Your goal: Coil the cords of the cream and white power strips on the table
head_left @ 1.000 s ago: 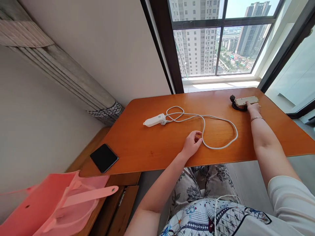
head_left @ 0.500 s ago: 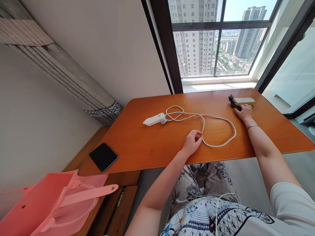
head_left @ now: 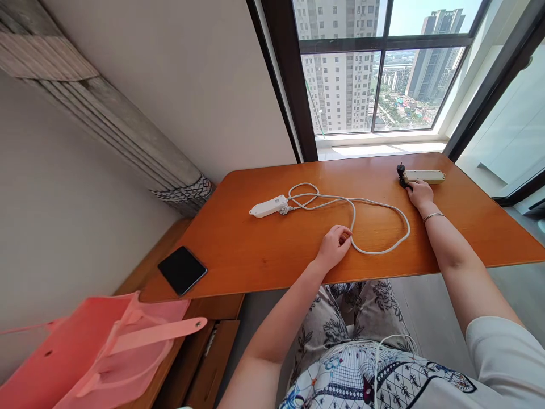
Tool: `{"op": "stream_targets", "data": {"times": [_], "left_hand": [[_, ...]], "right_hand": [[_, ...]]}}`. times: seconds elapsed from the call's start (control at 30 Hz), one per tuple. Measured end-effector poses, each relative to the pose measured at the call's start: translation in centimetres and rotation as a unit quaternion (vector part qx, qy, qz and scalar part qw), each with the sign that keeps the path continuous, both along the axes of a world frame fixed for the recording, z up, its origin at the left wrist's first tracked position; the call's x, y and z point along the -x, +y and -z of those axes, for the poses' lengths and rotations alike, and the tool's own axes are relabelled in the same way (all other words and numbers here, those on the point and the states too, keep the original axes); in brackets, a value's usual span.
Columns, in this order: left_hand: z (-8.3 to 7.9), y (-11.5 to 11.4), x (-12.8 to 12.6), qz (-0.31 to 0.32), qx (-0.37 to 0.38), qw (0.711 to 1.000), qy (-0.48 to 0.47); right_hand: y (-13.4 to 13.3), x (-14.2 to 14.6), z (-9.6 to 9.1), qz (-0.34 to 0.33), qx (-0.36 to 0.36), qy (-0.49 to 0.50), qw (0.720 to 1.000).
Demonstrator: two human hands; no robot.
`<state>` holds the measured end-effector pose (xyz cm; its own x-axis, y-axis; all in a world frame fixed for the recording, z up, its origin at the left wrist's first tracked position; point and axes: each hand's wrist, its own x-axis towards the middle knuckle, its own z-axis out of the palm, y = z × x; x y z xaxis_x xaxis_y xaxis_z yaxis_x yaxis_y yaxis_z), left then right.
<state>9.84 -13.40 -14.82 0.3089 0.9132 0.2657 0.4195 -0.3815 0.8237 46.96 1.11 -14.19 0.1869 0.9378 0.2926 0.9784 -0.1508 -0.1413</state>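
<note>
On the table lies a white power strip (head_left: 269, 207), its plug close against one end. Its white power cord (head_left: 385, 205) loops out to the right. My left hand (head_left: 335, 249) rests near the front edge, fingers curled closed at the near bend of that cord. Farther back on the right is a cream-coloured power strip (head_left: 424, 177) with a black cord (head_left: 403, 183) and a black plug (head_left: 401, 168) at its left end. My right hand (head_left: 421, 195) reaches out to it, its fingers closed over the black cord and partly hiding it.
The wooden table (head_left: 238, 250) carries a dark tablet or phone (head_left: 182, 270) at its left corner. A pink bag (head_left: 102, 352) sits at the lower left, beside a wooden cabinet. Behind the table is a window (head_left: 378, 79); a tied curtain (head_left: 179, 176) hangs at left.
My right hand has shifted slightly left over the black cord, uncovering more of the cream-coloured strip. My left hand and the white cord have stayed put; the view has moved a little.
</note>
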Motion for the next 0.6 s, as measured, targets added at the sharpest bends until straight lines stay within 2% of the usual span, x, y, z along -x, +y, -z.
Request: {"op": "stream_targets", "data": {"times": [0.3,0.6], "left_hand": [[0.02,-0.05,0.02,0.005,-0.002,1.0,0.0],[0.2,-0.05,0.0,0.006,-0.008,1.0,0.0]], "right_hand": [[0.07,-0.09,0.03,-0.02,0.004,0.007,1.0],[-0.42,0.01,0.29,0.007,-0.029,0.03,0.999]]}}
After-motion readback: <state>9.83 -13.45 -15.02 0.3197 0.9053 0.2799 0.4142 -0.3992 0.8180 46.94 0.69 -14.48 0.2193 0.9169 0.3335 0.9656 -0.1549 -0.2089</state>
